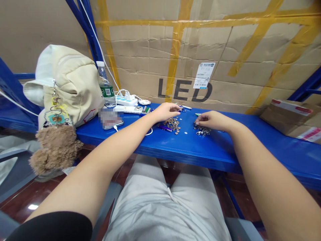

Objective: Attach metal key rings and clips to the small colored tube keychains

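Note:
My left hand (pixel 165 112) hovers over the blue shelf with its fingers curled and the tips close together. A small dark-blue thing shows at those fingertips, too small to name. Below that hand lies a heap of small copper-coloured discs, like coins (pixel 173 123), with a purple pen-like stick (pixel 165 128) at its front edge. My right hand (pixel 208 119) reaches down to a pile of small shiny metal pieces (pixel 202 130), its fingers pinched at the pile's left side. What the pinch holds is hidden. Between both piles lies a pale disc (pixel 186 133).
Left on the blue shelf (pixel 175 145) are a cream backpack (pixel 80 80) with a plush charm (pixel 59 144), a water bottle (pixel 107 88), a power strip (pixel 126 99) and phones. A large cardboard box (pixel 140 57) stands behind; a smaller carton (pixel 288 115) sits right.

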`<state>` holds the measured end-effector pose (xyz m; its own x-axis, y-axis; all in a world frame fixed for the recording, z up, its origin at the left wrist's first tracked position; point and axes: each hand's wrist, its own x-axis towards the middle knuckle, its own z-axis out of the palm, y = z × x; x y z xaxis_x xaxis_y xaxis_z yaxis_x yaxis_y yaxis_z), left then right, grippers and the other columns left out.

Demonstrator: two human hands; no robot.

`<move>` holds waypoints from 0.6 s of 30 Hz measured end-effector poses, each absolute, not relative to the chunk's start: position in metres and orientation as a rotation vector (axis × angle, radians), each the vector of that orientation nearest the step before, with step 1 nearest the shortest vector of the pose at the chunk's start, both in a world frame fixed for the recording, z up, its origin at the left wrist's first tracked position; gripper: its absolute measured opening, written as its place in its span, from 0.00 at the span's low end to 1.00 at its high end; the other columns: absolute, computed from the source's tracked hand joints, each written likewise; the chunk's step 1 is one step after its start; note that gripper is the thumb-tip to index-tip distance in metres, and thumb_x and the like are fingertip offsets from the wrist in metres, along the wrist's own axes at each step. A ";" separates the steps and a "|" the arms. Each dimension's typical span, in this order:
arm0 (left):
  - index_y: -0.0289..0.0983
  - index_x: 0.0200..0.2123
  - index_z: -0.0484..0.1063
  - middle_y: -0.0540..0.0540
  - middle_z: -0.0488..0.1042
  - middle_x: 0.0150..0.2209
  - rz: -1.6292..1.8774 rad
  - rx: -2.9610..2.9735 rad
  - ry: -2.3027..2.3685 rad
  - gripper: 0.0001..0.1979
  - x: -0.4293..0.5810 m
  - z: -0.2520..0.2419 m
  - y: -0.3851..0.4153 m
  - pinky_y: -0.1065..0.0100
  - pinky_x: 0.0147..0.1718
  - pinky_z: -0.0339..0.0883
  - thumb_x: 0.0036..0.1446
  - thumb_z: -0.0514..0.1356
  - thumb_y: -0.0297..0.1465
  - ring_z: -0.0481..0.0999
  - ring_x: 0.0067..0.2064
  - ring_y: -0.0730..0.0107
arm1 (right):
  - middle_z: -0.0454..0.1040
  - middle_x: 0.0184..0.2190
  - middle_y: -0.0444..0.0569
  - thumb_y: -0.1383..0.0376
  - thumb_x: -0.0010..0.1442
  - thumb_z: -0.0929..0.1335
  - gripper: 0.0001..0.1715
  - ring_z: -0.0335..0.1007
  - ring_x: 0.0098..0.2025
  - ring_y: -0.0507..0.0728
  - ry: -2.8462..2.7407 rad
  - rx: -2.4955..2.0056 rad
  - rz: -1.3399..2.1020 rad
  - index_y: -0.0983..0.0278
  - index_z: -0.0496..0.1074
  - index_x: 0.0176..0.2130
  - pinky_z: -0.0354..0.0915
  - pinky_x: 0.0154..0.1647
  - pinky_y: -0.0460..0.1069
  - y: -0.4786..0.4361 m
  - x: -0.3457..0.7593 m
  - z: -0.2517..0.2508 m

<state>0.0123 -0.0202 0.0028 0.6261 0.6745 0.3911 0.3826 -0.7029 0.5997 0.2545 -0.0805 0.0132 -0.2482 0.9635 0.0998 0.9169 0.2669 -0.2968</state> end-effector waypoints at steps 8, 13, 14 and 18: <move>0.34 0.47 0.74 0.41 0.78 0.48 0.814 2.412 0.781 0.15 0.012 -0.001 -0.017 0.63 0.51 0.68 0.57 0.61 0.32 0.77 0.48 0.67 | 0.80 0.33 0.46 0.63 0.54 0.66 0.09 0.73 0.33 0.55 -2.187 -1.774 0.254 0.62 0.77 0.33 0.67 0.36 0.48 -0.085 0.249 0.016; 0.34 0.47 0.74 0.42 0.78 0.47 0.798 2.467 0.761 0.15 0.012 -0.002 -0.015 0.63 0.51 0.67 0.56 0.61 0.33 0.76 0.47 0.67 | 0.79 0.32 0.46 0.62 0.55 0.67 0.08 0.73 0.33 0.55 -2.138 -1.759 0.272 0.62 0.76 0.33 0.66 0.35 0.48 -0.088 0.248 0.018; 0.34 0.47 0.75 0.42 0.78 0.47 0.799 2.481 0.761 0.15 0.012 -0.002 -0.015 0.63 0.51 0.67 0.56 0.61 0.33 0.76 0.48 0.67 | 0.79 0.32 0.46 0.62 0.55 0.67 0.08 0.73 0.33 0.55 -2.136 -1.754 0.274 0.62 0.76 0.33 0.66 0.35 0.48 -0.088 0.248 0.018; 0.34 0.47 0.75 0.42 0.78 0.47 0.788 2.508 0.749 0.15 0.012 -0.002 -0.016 0.62 0.51 0.67 0.57 0.61 0.33 0.76 0.48 0.66 | 0.79 0.30 0.46 0.62 0.54 0.68 0.08 0.72 0.31 0.55 -2.141 -1.742 0.268 0.62 0.77 0.32 0.65 0.33 0.48 -0.086 0.248 0.016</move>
<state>0.0124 -0.0156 -0.0017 0.6966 0.5965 0.3988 0.3675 -0.7739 0.5157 0.2480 -0.0861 0.0158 -0.1701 0.9721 0.1613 0.9025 0.2194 -0.3707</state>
